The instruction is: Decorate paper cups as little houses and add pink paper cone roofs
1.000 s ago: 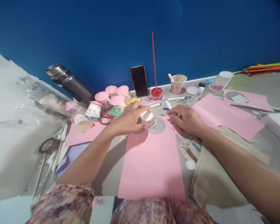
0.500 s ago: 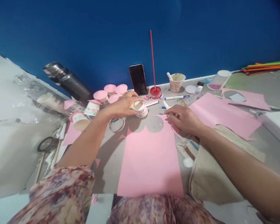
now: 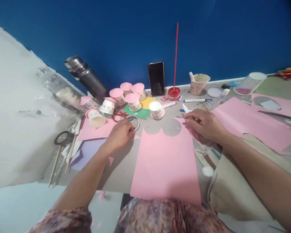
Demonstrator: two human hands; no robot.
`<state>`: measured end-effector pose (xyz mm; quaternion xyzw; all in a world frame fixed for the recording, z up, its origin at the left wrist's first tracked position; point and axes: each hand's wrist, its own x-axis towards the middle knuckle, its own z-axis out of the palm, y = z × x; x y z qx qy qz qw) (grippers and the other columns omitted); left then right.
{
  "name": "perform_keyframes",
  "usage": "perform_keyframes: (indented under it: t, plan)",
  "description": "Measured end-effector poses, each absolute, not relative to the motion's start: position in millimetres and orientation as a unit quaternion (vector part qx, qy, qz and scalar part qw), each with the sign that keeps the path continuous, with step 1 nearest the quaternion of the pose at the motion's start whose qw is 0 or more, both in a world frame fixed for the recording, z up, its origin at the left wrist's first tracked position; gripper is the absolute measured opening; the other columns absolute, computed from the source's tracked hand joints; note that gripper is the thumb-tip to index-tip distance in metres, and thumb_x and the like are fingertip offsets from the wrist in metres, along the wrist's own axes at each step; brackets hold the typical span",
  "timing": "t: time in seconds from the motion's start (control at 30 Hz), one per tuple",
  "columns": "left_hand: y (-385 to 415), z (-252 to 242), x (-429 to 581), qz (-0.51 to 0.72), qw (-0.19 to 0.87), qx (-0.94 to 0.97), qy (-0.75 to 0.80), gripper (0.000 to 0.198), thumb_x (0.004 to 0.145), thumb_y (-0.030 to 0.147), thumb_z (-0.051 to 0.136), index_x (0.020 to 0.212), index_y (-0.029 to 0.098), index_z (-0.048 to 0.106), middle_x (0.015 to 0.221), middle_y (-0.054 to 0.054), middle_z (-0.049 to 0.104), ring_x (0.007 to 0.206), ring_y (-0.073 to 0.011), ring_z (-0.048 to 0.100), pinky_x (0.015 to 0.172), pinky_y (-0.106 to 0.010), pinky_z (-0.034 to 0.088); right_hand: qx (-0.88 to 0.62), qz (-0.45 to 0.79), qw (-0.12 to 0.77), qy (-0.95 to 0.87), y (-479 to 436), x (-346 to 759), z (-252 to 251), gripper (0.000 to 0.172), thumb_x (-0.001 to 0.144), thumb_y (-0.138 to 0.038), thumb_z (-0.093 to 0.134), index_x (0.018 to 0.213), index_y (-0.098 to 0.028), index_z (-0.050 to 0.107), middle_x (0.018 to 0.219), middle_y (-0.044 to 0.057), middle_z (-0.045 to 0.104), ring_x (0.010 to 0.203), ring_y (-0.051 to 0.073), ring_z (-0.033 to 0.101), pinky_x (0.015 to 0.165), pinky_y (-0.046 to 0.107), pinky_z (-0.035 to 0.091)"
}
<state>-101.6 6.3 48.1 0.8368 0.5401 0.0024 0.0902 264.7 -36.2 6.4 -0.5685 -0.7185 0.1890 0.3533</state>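
Curling against a white ring (image 3: 138,123), left hand (image 3: 120,133); right hand (image 3: 206,125), fingers bunched (both holds unclear), by round-notched pink paper (image 3: 166,161).

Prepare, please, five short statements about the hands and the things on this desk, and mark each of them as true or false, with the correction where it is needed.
1. The phone stands upright by the blue wall. True.
2. The left hand is lifting the cup just right of the green card. False: that cup stands on the desk, apart from the hand, which is at the white ring.
3. The large pink sheet has rounded cut-outs at its far edge. True.
4. The red stick lies flat. False: it rises from the red pot.
5. The right hand is near the large pink sheet's far right corner. True.
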Motion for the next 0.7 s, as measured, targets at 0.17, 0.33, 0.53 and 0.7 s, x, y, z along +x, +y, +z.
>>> perform_keyframes:
  t: [0.17, 0.33, 0.53, 0.7]
  plan:
    - [-29, 64, -91, 0.100, 0.037, 0.861, 0.497, 0.019, 0.099, 0.026, 0.053, 0.085, 0.022, 0.064, 0.094, -0.009, 0.067, 0.094, -0.0286, 0.060, 0.085, -0.044, 0.047, -0.569, 0.180, 0.365, -0.715, -36, 268, 3, 0.017, 0.093, -0.028, 0.062, 0.097, -0.025, 0.078, 0.102, 0.007, 0.079, 0.095, 0.028, 0.074, 0.078, 0.042, 0.061]
    - [-94, 50, -62, 0.070, 0.067, 0.933, 0.346, 0.017, 0.097, 0.016, 0.056, 0.097, 0.025, 0.070, 0.099, -0.010, 0.069, 0.095, -0.0281, 0.060, 0.080, -0.046, 0.047, -0.571, 0.331, 0.434, -0.613, -39, 271, 11, 0.018, 0.095, -0.039, 0.063, 0.098, -0.027, 0.077, 0.087, 0.006, 0.076, 0.077, 0.027, 0.075, 0.060, 0.041, 0.062]
    - [-121, 27, -40, 0.093, 0.089, 0.936, 0.328, 0.021, 0.091, 0.010, 0.062, 0.104, 0.026, 0.068, 0.107, -0.012, 0.068, 0.102, -0.0312, 0.062, 0.083, -0.049, 0.053, -0.479, 0.497, 0.546, -0.476, -34, 280, 26, 0.038, 0.071, -0.028, 0.079, 0.108, -0.032, 0.072, 0.106, 0.005, 0.076, 0.090, 0.028, 0.073, 0.065, 0.043, 0.061]
    - [-128, 2, -22, 0.135, 0.090, 0.948, 0.273, 0.021, 0.095, 0.005, 0.051, 0.102, 0.021, 0.062, 0.133, -0.017, 0.066, 0.137, -0.0318, 0.057, 0.108, -0.054, 0.052, -0.471, 0.498, 0.555, -0.472, -35, 275, 27, 0.051, 0.063, -0.027, 0.083, 0.112, -0.031, 0.070, 0.106, 0.004, 0.073, 0.094, 0.024, 0.070, 0.065, 0.035, 0.059]
